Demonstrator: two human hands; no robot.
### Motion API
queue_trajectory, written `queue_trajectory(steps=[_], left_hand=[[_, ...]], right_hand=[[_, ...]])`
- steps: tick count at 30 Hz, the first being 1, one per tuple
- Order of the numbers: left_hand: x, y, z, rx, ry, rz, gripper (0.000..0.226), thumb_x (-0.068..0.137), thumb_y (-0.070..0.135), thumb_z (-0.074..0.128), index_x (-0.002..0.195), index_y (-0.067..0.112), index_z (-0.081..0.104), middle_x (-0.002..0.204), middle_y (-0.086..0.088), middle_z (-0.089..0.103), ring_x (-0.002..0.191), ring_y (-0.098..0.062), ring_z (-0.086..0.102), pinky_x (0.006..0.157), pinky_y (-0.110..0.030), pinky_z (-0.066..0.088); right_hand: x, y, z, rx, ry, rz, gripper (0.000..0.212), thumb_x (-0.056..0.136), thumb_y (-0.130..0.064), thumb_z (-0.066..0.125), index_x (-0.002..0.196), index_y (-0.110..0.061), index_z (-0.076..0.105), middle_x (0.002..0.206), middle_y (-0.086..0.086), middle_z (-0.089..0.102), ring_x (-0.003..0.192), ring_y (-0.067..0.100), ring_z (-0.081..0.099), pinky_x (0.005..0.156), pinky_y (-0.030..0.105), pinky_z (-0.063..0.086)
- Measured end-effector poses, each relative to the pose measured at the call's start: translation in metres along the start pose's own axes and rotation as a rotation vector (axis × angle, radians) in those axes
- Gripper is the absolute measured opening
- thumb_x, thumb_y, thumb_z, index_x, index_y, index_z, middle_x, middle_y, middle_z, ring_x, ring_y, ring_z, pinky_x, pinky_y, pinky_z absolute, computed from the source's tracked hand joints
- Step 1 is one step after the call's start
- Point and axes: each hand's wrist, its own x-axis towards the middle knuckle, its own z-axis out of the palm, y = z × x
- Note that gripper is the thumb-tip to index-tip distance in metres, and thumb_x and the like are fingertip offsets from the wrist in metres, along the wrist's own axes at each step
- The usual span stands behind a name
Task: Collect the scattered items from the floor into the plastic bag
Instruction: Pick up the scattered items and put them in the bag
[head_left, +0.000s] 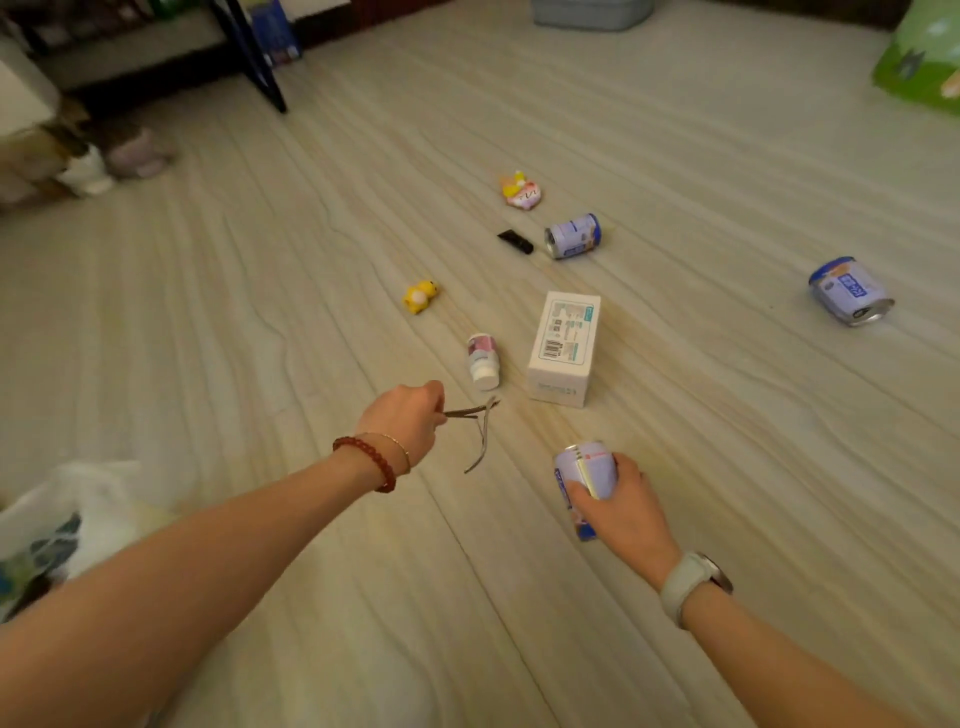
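Observation:
My left hand (410, 415) pinches one handle of metal nippers (480, 431), which hang open above the floor. My right hand (618, 506) grips a purple can (584, 475) from the side. On the floor ahead lie a white box (563, 348), a small white bottle (483, 361), a yellow toy (421, 296), a black tube (515, 241), a pink and yellow toy (521, 191) and two more purple cans (572, 236) (849, 291). The white plastic bag (57, 525) lies at the lower left, beside my left forearm.
A dark furniture leg (254, 57) and a shelf stand at the back left, with small figures (111, 161) on the floor beside them. A grey tub (592, 13) sits at the back, a green package (919, 57) at the far right.

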Motion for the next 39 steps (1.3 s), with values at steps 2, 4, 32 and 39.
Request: queue_trajectory(steps=[2, 4, 32, 39], left_hand=[[-0.013, -0.024, -0.024, 0.019, 0.062, -0.031, 0.015, 0.092, 0.019, 0.047, 0.097, 0.007, 0.053, 0.092, -0.017, 0.066, 0.085, -0.035, 0.059, 0.067, -0.036, 0.043], [-0.034, -0.052, -0.043, -0.018, 0.141, -0.092, 0.015, 0.092, 0.019, 0.046, 0.097, 0.007, 0.054, 0.088, -0.016, 0.065, 0.083, -0.035, 0.059, 0.065, -0.034, 0.044], [-0.296, -0.303, -0.003, -0.104, 0.89, -0.772, 0.015, 0.079, 0.018, 0.062, 0.067, 0.01, 0.056, 0.054, -0.008, 0.062, 0.048, -0.029, 0.056, 0.058, -0.035, 0.046], [-0.276, -0.311, 0.026, 0.131, 0.527, -0.819, 0.015, 0.074, 0.015, 0.068, 0.062, 0.011, 0.059, 0.048, -0.008, 0.058, 0.061, -0.028, 0.056, 0.065, -0.036, 0.036]], right_hand=[[-0.005, -0.041, 0.017, 0.072, -0.035, -0.076, 0.062, 0.064, -0.041, 0.067, 0.113, -0.005, 0.052, 0.109, 0.014, 0.063, 0.098, 0.031, 0.059, 0.085, 0.038, 0.049], [-0.015, -0.082, 0.035, 0.131, -0.094, -0.153, 0.054, 0.072, -0.028, 0.072, 0.116, -0.006, 0.05, 0.109, 0.011, 0.06, 0.097, 0.028, 0.058, 0.083, 0.035, 0.048], [-0.173, -0.34, 0.327, 0.048, -0.57, -0.76, 0.07, 0.071, -0.025, 0.072, 0.124, -0.012, 0.027, 0.105, 0.005, 0.057, 0.094, 0.025, 0.06, 0.081, 0.036, 0.051], [-0.159, -0.303, 0.345, -0.564, -0.579, -0.843, 0.059, 0.076, -0.038, 0.063, 0.118, -0.007, 0.037, 0.106, 0.018, 0.062, 0.096, 0.037, 0.06, 0.077, 0.039, 0.049]])
